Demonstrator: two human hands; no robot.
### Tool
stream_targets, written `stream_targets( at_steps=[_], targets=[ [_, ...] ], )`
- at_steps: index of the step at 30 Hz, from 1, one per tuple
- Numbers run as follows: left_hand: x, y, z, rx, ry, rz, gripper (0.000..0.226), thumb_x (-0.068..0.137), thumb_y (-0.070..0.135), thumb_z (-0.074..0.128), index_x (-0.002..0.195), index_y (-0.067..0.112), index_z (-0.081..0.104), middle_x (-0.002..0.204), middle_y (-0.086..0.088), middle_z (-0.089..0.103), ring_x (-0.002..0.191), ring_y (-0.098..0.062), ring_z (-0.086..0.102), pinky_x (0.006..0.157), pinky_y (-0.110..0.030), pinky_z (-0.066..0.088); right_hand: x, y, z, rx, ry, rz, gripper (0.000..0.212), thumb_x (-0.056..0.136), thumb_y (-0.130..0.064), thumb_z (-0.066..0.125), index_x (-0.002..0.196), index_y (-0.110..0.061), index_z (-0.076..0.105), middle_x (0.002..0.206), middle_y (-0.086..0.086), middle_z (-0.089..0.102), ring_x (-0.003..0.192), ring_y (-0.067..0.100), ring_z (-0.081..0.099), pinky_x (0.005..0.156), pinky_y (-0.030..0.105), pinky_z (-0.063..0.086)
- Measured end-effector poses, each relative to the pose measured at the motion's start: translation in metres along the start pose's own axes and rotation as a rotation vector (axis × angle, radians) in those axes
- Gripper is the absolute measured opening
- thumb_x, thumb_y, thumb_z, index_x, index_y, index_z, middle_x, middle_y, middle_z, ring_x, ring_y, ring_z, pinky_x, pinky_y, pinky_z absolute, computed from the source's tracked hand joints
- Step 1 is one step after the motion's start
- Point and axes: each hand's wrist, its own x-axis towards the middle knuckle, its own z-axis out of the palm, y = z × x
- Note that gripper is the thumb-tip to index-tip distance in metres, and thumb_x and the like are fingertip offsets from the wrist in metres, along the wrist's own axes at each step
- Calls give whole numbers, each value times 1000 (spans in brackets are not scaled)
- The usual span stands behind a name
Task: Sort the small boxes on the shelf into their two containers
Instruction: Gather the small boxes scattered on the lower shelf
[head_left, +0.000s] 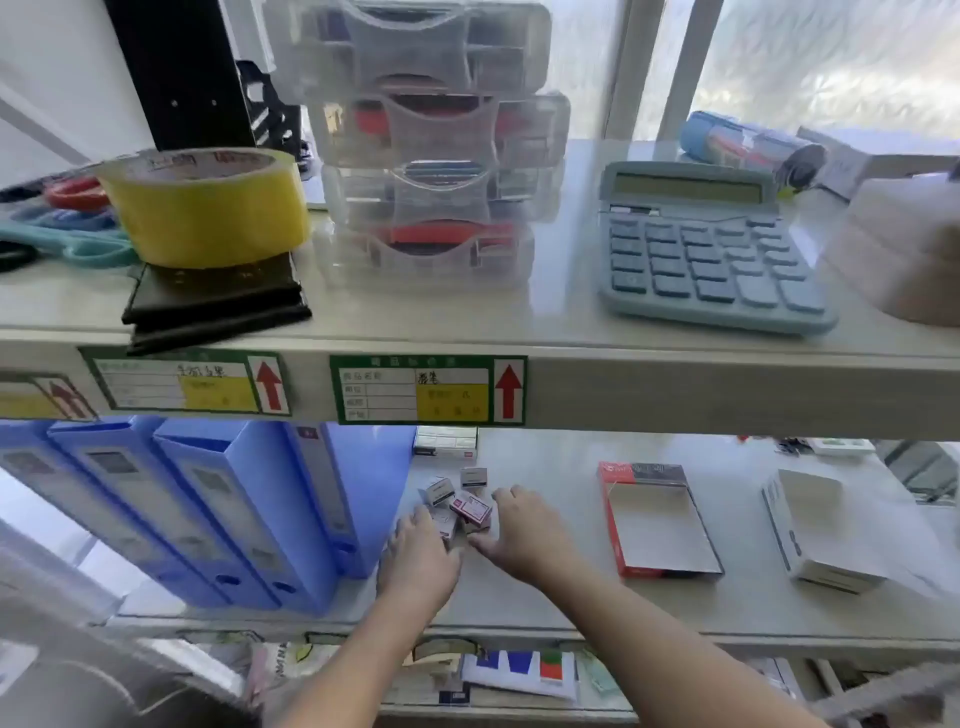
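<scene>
Several small boxes (470, 508) lie in a loose pile on the lower shelf (545, 597), just right of the blue binders. Two of them, grey and white (474, 476), sit slightly behind the pile. My left hand (418, 558) rests at the pile's near left, fingers spread and touching the boxes. My right hand (519, 530) reaches in from the right, fingers against the pile. Whether either hand grips a box is hidden. A red open tray-like container (657, 519) lies to the right, and a white open container (815, 530) lies further right.
Blue binders (234, 514) stand at the left of the lower shelf. A flat white box (445, 441) lies behind the pile. The upper shelf carries yellow tape (208, 208), stacked clear organisers (431, 145) and a blue calculator (706, 244).
</scene>
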Motion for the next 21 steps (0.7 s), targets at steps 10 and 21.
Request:
stream_targets(
  at_steps=[10, 21],
  targets=[
    [34, -8, 5, -53, 83, 92, 75, 85, 34, 59, 145, 20, 18, 135, -8, 45, 121, -27, 43, 95, -41, 43, 35, -14, 21, 128, -75, 41, 58, 74, -36, 64, 127, -27, 43, 107, 6, 52, 100, 27, 52, 77, 39, 50],
    [55, -2, -2, 61, 14, 229, 52, 82, 35, 65, 130, 30, 44, 125, -5, 48, 110, -20, 49, 86, -31, 52, 18, 31, 2, -267, 94, -180, 38, 69, -15, 73, 99, -20, 51, 95, 5, 57, 82, 26, 53, 62, 32, 42]
  ],
)
